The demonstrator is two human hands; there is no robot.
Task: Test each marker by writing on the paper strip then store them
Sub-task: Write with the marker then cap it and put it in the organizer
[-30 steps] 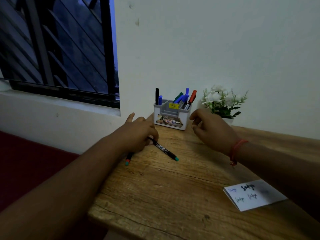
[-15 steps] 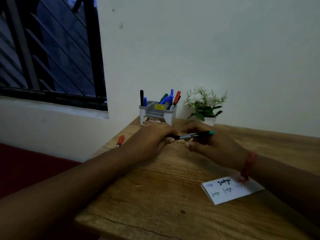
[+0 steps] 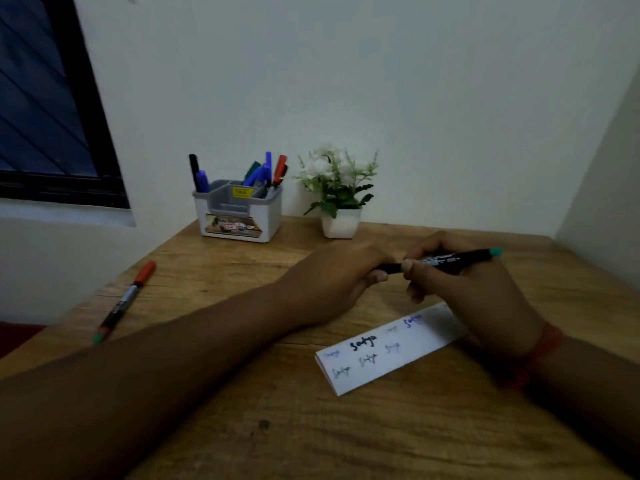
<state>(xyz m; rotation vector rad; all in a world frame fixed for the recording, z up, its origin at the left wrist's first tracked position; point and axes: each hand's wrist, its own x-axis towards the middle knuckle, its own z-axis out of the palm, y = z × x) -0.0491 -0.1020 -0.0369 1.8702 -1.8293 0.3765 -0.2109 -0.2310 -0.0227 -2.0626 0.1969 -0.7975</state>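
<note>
spare marker [image 3: 125, 300] far left | organizer [image 3: 238, 212], plant [image 3: 337, 188] behind hands

marker [image 3: 450, 260] left end hidden in left hand [image 3: 332, 282], paper strip [image 3: 388, 348] writing blurred

Bare forearms, no sleeves; red thread band [image 3: 545, 344] around the right wrist.

Bare wooden table [image 3: 221, 427] lay open in front of the paper strip [image 3: 388, 351] and between the loose red-capped marker [image 3: 123, 301] and the organizer [image 3: 239, 211]. Organizer and potted plant [image 3: 337, 192] stood against the back wall; a side wall closed the right.
</note>
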